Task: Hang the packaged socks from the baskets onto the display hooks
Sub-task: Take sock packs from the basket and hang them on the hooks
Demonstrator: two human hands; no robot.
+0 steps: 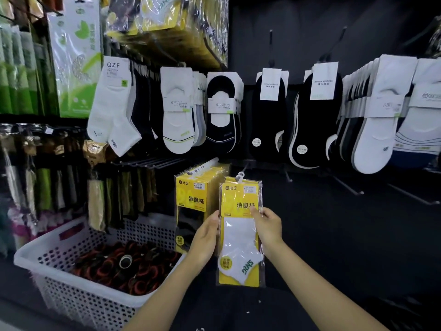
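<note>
- Holding one pack (239, 231) upright just right of the stack (191, 201), the person appears to be at the hanging step: the pack is out of the basket and on no hook yet.
- The left hand (205, 240) grips the pack's left edge, fingers curled round it. The right hand (268, 226) pinches the right edge, thumb on the front over the yellow card.
- The pack's left edge overlaps the stack's right side in this view; whether they touch, I cannot tell.
- The tab (240, 176) at the pack's top hangs free, right of and slightly lower than the hook (207, 163) that carries the stack.
- The stack's front pack shows a dark sock and the held one a white sock. It may therefore belong on one of the bare hooks (287, 174) right of the stack rather than on the stack's own.
- Either way, the next move calls for lifting the pack, lining the tab's small hole up with a hook tip, then sliding it back along the prong.
- The film looks floppy, so a two-handed hold near the top should keep the tab steady.
- The basket (47, 249) sits left of and below the stack, holding dark rolls (119, 266).
</note>
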